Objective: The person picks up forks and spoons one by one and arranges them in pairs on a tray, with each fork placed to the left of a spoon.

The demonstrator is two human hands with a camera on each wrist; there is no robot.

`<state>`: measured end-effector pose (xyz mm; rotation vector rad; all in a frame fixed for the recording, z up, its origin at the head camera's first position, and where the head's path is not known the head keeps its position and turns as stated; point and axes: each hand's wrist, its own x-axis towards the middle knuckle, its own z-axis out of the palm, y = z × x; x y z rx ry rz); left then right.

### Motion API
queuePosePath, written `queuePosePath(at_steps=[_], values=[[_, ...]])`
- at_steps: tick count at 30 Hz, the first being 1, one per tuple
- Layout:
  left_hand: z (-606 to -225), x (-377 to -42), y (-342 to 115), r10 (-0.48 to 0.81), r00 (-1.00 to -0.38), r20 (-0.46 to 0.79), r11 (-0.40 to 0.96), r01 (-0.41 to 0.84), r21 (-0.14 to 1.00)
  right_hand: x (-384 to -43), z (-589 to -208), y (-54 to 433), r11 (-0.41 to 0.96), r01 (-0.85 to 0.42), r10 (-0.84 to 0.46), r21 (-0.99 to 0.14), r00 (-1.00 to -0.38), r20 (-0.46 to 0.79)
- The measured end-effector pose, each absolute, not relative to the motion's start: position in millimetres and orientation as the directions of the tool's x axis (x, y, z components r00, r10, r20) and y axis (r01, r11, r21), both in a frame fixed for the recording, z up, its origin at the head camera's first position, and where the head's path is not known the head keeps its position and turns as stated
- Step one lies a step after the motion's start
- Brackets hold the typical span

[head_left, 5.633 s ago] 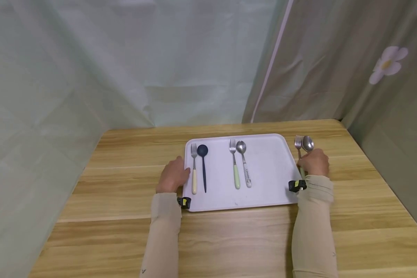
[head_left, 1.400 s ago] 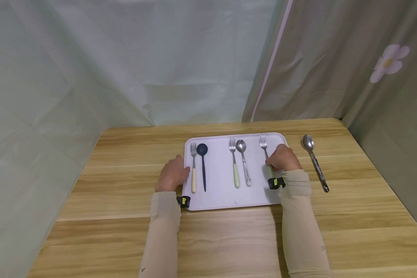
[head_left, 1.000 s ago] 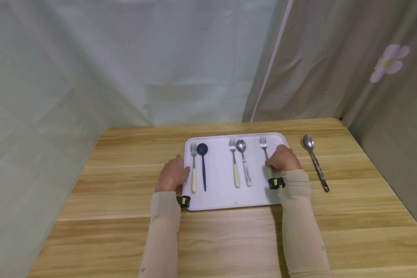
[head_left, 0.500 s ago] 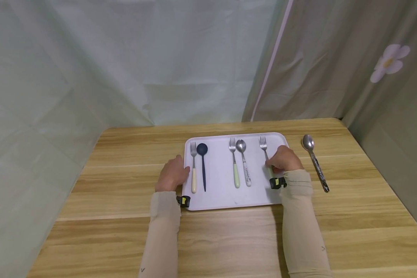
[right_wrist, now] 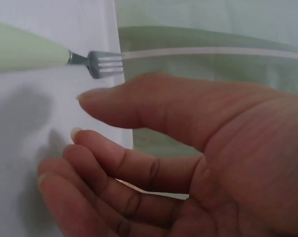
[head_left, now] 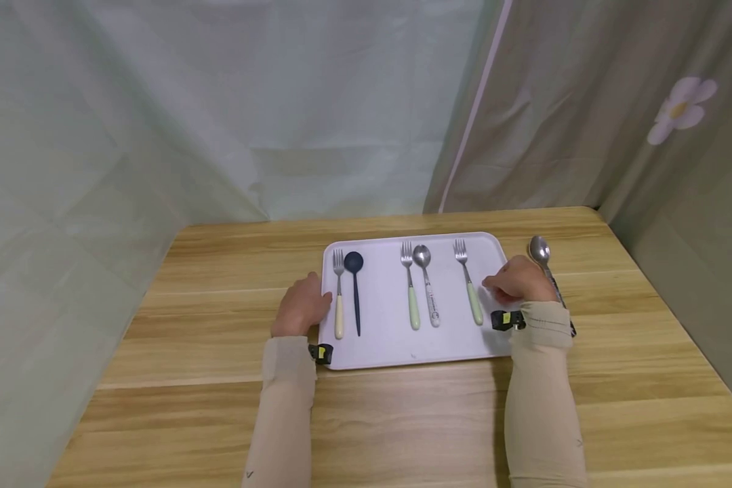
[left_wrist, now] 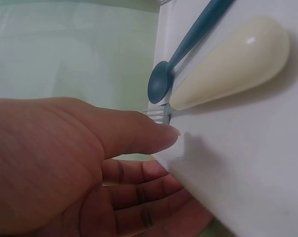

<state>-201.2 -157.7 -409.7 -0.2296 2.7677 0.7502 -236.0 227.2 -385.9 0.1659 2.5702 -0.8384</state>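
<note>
My left hand holds the white tray at its left rim. In the left wrist view its thumb lies over the tray and the other fingers are along the outside of the edge. Over the tray's right side hovers my right hand, thumb and fingers apart with nothing between them. Just left of it, a fork with a pale green handle lies on the tray. A metal spoon with a dark patterned handle is on the table beyond the right rim, partly hidden by the right hand and sleeve.
On the tray's left lie a cream-handled fork and a dark blue spoon. Another green-handled fork and a spoon with a white patterned handle lie mid-tray. Curtains hang behind the wooden table.
My right hand first carried the green-handled fork from beside the dark-handled spoon onto the tray's right part. Now it has let go and moved right. The left hand stays at the rim.
</note>
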Motion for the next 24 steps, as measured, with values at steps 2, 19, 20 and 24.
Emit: queuePosePath(at_steps=[2,19,20,24], values=[[-410,-201,-158,-0.083,-0.952,-0.294,0.85,-0.222,0.478,-236,-386,225,0.805,0.242,-0.026,-0.541,-0.898,-0.439],[-412,-202,-159,-0.083,-0.953,-0.293,0.853,-0.22,0.473,-235,-392,237,0.756,0.262,0.07,-0.599,-0.943,-0.324],[-411,-201,-159,-0.083,-0.953,-0.291,0.853,-0.219,0.473,-234,-392,239,0.753,0.257,0.079,-0.606,-0.949,-0.304],[-411,-201,-158,-0.083,-0.957,-0.278,0.857,-0.211,0.47,-231,-394,243,0.742,0.251,0.112,-0.622,-0.961,-0.254]])
